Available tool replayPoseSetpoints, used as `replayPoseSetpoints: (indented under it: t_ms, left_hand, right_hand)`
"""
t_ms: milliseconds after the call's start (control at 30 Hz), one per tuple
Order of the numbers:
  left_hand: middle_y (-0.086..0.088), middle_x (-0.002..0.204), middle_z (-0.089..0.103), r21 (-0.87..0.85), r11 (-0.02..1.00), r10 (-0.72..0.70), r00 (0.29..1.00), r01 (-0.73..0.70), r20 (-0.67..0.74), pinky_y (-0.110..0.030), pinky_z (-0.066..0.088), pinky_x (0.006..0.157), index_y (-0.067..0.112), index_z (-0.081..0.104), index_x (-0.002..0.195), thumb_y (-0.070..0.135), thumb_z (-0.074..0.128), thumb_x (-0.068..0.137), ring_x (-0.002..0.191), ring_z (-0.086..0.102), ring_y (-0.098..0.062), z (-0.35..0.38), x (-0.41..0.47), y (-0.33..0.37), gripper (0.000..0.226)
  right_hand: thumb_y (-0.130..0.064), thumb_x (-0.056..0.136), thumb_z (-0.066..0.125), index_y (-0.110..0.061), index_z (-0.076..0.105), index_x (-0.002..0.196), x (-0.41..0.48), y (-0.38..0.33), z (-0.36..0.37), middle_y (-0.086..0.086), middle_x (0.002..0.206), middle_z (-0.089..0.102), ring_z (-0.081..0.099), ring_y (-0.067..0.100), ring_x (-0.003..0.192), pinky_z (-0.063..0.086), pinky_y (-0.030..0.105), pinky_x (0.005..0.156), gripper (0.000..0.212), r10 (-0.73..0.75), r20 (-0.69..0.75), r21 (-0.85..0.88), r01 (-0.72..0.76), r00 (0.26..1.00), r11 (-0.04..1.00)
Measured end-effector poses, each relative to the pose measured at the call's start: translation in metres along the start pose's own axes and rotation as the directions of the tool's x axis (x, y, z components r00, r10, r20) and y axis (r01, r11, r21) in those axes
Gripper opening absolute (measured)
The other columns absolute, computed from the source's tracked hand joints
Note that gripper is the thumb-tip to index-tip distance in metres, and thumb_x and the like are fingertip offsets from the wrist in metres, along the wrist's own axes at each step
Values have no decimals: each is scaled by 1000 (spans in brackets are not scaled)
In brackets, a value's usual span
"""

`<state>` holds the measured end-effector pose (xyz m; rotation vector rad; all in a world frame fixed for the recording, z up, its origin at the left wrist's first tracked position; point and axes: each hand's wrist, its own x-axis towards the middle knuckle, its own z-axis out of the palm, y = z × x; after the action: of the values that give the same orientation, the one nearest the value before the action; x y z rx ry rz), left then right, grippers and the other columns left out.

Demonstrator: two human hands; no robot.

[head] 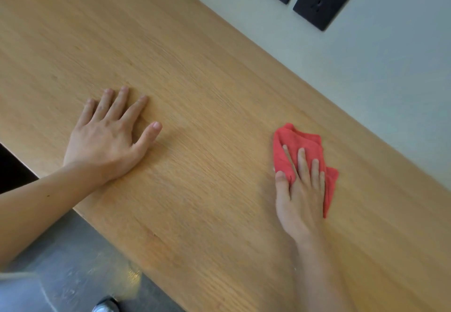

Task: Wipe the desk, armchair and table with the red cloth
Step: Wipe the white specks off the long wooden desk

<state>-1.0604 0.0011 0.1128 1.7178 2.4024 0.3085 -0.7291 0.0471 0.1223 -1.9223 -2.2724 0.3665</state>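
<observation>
Both forearms (48, 204) are bare, no sleeves; the shoe (106, 305) looks dark, maybe glossy.

Wooden desk (195, 92) — red cloth (297, 150) flat near wall edge, left hand (105, 141) palm-down well apart.

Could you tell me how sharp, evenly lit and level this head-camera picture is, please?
In the head view, the light is soft and even, with only faint shadows under the left hand and the right hand pressing the red cloth; the desk runs diagonally, so the frame is tilted; edges look slightly soft throughout; a small bright glint shows on the floor.
</observation>
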Motion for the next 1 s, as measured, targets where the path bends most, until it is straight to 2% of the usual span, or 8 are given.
replayPoseSetpoints:
  t_ms: [100, 200, 400, 500, 633, 767, 1000]
  left_hand:
    - [-2, 167, 5, 0, 1000, 7, 1000, -7, 6, -46, 1, 125, 32, 13, 157, 79, -3, 87, 154, -5, -20, 0, 0, -1, 86]
    - [-3, 167, 6, 2, 1000, 0, 1000, 0, -1, -47, 1, 124, 32, 14, 157, 79, -2, 87, 154, -3, -21, 0, 0, -1, 85]
    - [-5, 167, 7, 10, 1000, 13, 1000, -13, -6, -47, 1, 124, 31, 15, 156, 78, -2, 88, 154, -3, -22, 1, 0, 0, 85]
    - [-5, 167, 8, -7, 1000, 28, 1000, -28, -9, -47, 0, 124, 29, 14, 157, 79, -1, 87, 154, -4, -21, 1, -1, -1, 87]
    - [-6, 166, 12, -52, 998, 18, 999, -20, -41, -46, 1, 125, 17, 9, 157, 78, 3, 89, 154, -2, -20, -1, -2, 1, 92]
    - [-7, 166, 11, -57, 998, 35, 999, -37, -35, -45, 1, 125, 16, 9, 157, 78, 1, 88, 153, -2, -20, -2, -4, 1, 94]
    - [-8, 166, 12, -18, 999, 39, 999, -39, -31, -47, 3, 125, 18, 15, 157, 78, -1, 87, 154, -1, -23, 0, -1, -1, 93]
  right_hand:
    - [-55, 91, 9, -57, -6, 146, 0, 12, -1, -9, 167, -6, -10, 23, 153, -9, 43, 124, 57, 33, 23, -46, -32, 999, 998]
    - [-52, 91, 10, -61, -11, 139, 2, -2, 1, -9, 167, -5, -9, 24, 153, -8, 44, 124, 54, -11, 53, -35, 12, 999, 999]
    - [-52, 90, 11, -51, 4, 152, -9, -35, 13, -7, 167, -2, -7, 26, 153, -4, 47, 124, 62, -88, 33, -64, 90, 996, 994]
    - [-52, 91, 13, -49, 5, 153, -16, -51, 20, -5, 167, 0, -8, 28, 153, -3, 49, 124, 62, -112, 42, -73, 115, 993, 991]
    - [-50, 92, 17, -45, 7, 154, -30, -69, 25, -2, 167, 2, -8, 31, 153, 0, 52, 124, 63, -129, 20, -70, 130, 991, 989]
    - [-51, 93, 20, -44, 4, 154, -50, -86, 30, -2, 167, -2, -11, 32, 152, 1, 54, 123, 63, -162, 43, -69, 165, 986, 984]
    - [-46, 95, 29, -46, 5, 154, -88, -100, 35, -6, 167, 0, -12, 27, 153, 6, 54, 123, 63, -207, 50, 49, 205, 977, 978]
